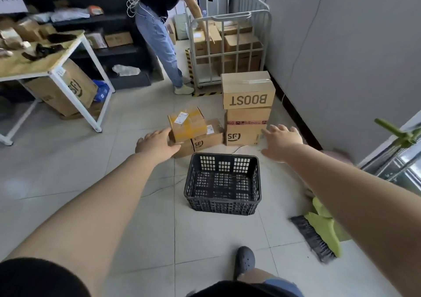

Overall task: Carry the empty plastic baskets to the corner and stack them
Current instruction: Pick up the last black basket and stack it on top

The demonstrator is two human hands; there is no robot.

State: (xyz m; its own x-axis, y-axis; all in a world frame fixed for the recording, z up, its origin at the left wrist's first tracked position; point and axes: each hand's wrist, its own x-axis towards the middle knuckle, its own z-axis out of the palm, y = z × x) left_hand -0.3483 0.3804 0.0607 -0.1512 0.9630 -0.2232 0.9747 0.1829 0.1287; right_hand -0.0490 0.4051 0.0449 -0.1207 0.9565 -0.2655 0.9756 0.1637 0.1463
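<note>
- Head view: a black plastic basket [222, 184] stood upright on the pale tiled floor [91, 171], its walls and base a lattice of small square holes, its rim a rounded rectangle — nothing lay inside it.
- The basket sat just in front of a cluster of cardboard boxes: a small yellow-taped parcel [187, 124] perched on low SF-marked boxes [206, 138] behind its far left corner, and a taller stack topped by a BOOST box [248, 90] behind its far right corner, close to the grey wall [341, 57].
- The left hand [157, 145] reached out above the floor to the left of the basket's far rim, fingers straight and loosely spread; it held nothing, and appeared in front of the small parcel without clearly touching it.
- The right hand [282, 143] stretched forward to the right of the basket, fingers likewise extended and relaxed — empty, and clear of the rim.
- Both bare forearms framed the basket, one on each side.
- A dark clog [245, 260] on the wearer's foot was planted on the tiles short of the basket.
- A green-handled broom [319, 233] lay on the floor to the right.
- Farther back, another person [161, 23] in jeans bent over a white wire roll cage [230, 46] loaded with cartons, beside a white-framed table [68, 66].
</note>
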